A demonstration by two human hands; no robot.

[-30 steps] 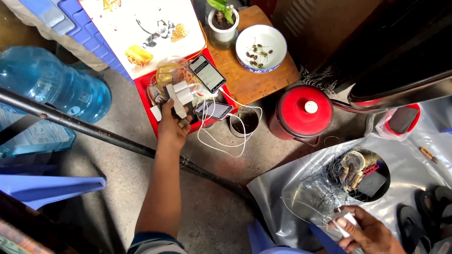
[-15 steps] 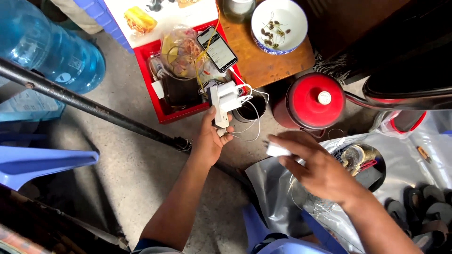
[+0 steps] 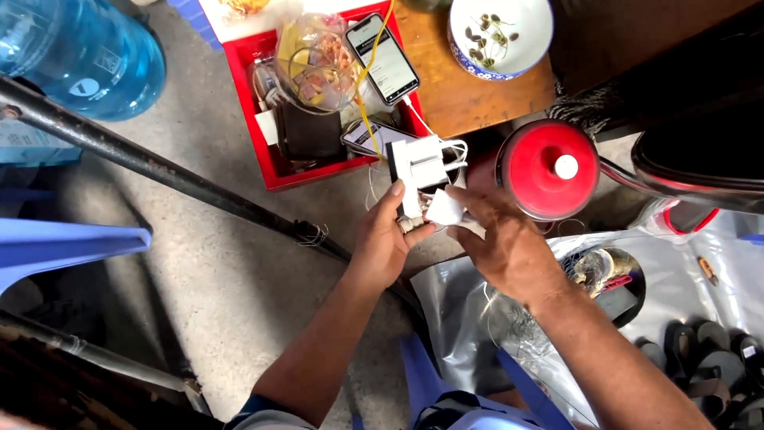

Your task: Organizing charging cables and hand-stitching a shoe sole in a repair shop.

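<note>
Head view: left hand grips white power strip just below red tray; right hand pinches white plug against it. Risk: tangled white cords could drag the phone off

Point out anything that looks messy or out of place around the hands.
White cables hang in a loose tangle off the white power strip that the left hand holds, trailing to the phone in the crowded red tray. The right hand grips a white plug. Nothing spilled.
</note>
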